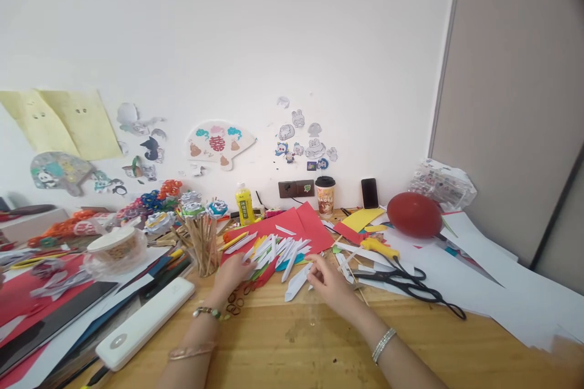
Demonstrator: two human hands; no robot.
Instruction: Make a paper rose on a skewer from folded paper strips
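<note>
My left hand (230, 276) rests on the wooden table (319, 346), its fingertips touching a pile of folded white paper strips (278, 249) that lies on red paper (301, 222). My right hand (331, 282) pinches one folded white strip (298, 281) near the pile's right edge. Both wrists wear bracelets. Whether the left fingers grip a strip I cannot tell.
Black scissors (406, 282) and a yellow glue gun (381, 248) lie to the right, near a red balloon (414, 214). A jar of wooden sticks (203, 243), a white power bank (143, 323), a yellow bottle (245, 203), a paper cup (325, 196) and a phone (369, 192) stand around. White sheets (502, 292) cover the right side.
</note>
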